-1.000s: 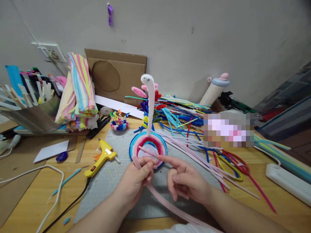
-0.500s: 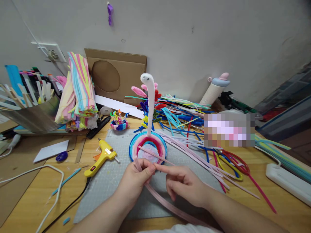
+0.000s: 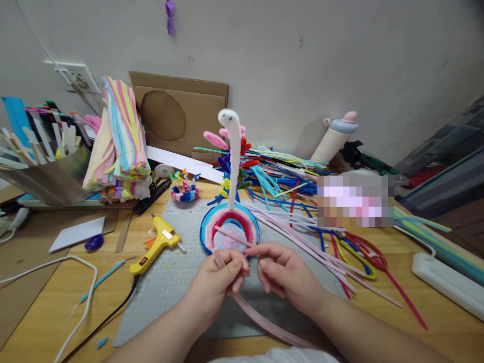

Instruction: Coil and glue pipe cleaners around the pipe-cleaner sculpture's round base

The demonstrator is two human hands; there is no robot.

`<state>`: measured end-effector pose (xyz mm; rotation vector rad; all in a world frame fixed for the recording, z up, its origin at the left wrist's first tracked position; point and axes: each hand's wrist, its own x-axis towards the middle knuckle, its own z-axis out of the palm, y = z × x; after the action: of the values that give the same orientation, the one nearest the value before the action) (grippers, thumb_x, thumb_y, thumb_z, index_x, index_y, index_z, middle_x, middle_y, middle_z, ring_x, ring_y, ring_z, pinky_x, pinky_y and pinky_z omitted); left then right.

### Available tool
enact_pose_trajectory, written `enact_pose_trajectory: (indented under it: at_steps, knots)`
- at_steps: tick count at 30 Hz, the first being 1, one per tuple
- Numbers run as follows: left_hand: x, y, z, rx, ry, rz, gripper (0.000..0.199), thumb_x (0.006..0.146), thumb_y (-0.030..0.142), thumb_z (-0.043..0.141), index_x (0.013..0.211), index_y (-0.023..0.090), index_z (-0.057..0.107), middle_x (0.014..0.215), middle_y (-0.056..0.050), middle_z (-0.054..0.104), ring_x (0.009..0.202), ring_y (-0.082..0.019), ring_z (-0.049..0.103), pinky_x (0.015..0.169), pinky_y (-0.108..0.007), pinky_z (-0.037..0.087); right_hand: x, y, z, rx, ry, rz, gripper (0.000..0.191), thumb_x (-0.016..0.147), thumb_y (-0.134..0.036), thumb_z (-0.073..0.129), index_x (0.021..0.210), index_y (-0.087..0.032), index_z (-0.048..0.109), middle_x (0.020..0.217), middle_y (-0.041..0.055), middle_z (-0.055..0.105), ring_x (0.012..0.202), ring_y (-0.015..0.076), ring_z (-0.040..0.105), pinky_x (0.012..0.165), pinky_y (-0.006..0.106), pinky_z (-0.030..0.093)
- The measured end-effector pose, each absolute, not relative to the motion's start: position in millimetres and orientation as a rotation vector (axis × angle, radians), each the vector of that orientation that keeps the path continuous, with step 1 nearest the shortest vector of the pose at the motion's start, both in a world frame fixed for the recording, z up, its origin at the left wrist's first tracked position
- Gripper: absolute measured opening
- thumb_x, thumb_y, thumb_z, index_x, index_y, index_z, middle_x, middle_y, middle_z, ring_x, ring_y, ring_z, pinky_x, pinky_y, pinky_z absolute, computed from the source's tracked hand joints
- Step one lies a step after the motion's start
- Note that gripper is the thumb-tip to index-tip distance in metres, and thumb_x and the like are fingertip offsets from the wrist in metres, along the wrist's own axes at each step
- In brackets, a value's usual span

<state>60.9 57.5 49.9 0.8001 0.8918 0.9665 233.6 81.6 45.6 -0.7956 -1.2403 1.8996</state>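
My left hand (image 3: 223,275) is closed, pinching pale pink pipe cleaners (image 3: 264,322). Their short end pokes up above the fingers, and the long part curves down toward the lower right. Just to the right, my right hand (image 3: 285,275) has its fingers curled, the index reaching toward the left fingertips; anything inside it is hidden. A thin pink pipe cleaner (image 3: 229,232) crosses the front of a round coil (image 3: 206,222) of blue, pink and red rings, running to the right fingertips. From the coil rises a fuzzy white neck (image 3: 234,161) with eyes, with coloured loops behind it.
A yellow glue gun (image 3: 157,245) lies left on the grey cutting mat (image 3: 151,317). Scissors (image 3: 359,257) and loose pink pipe cleaners (image 3: 302,244) are on the right. Pipe-cleaner bundles (image 3: 123,136), cardboard (image 3: 204,111) and a bottle (image 3: 330,143) stand behind.
My right index finger has drawn back slightly from the left fingertips and shifted up and right. The left hand still pinches the pink pipe cleaners. The view has shifted a little.
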Motion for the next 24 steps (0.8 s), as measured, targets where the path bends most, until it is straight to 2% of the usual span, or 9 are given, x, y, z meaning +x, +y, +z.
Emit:
enact_pose_trajectory:
  at_steps: [5, 13, 18, 24]
  knots:
    - [64.7, 54.8, 45.8, 0.804, 0.905, 0.883, 0.038, 0.072, 0.051, 0.069, 0.070, 0.014, 0.060, 0.046, 0.005, 0.043, 0.046, -0.007, 0.030, 0.048, -0.024, 0.016, 228.5, 78.3, 45.6, -0.828, -1.357, 1.726, 0.026, 0.079, -0.038, 0.069, 0.095, -0.017, 0.068, 0.061, -0.0024, 0.058, 0.047, 0.0055, 0.046, 0.039, 0.014, 0.032]
    - [66.7, 53.3, 48.2, 0.670, 0.840, 0.885, 0.035, 0.069, 0.044, 0.075, 0.070, 0.015, 0.057, 0.049, 0.007, 0.041, 0.046, -0.005, 0.029, 0.047, -0.022, 0.016, 231.0, 72.8, 44.5, -0.900, -1.549, 1.458, 0.015, 0.082, -0.032, 0.065, 0.085, -0.017, 0.066, 0.070, 0.0015, 0.065, 0.059, 0.0105, 0.057, 0.054, 0.021, 0.043]
    - [68.3, 54.6, 46.3, 0.670, 0.831, 0.877, 0.034, 0.070, 0.043, 0.075, 0.070, 0.015, 0.056, 0.050, 0.006, 0.041, 0.047, -0.006, 0.030, 0.048, -0.022, 0.017, 231.9, 72.8, 48.5, -0.991, -1.649, 1.408, 0.014, 0.082, -0.031, 0.062, 0.083, -0.017, 0.063, 0.067, 0.0000, 0.062, 0.055, 0.0094, 0.050, 0.050, 0.021, 0.038]
    - [69.4, 55.5, 45.7, 0.712, 0.916, 0.889, 0.036, 0.066, 0.044, 0.077, 0.067, 0.015, 0.055, 0.051, 0.007, 0.040, 0.047, -0.005, 0.029, 0.047, -0.022, 0.017, 231.5, 73.5, 49.7, -1.020, -1.656, 1.473, 0.005, 0.078, -0.021, 0.059, 0.077, -0.017, 0.056, 0.062, -0.0039, 0.052, 0.054, 0.0077, 0.044, 0.049, 0.019, 0.034]
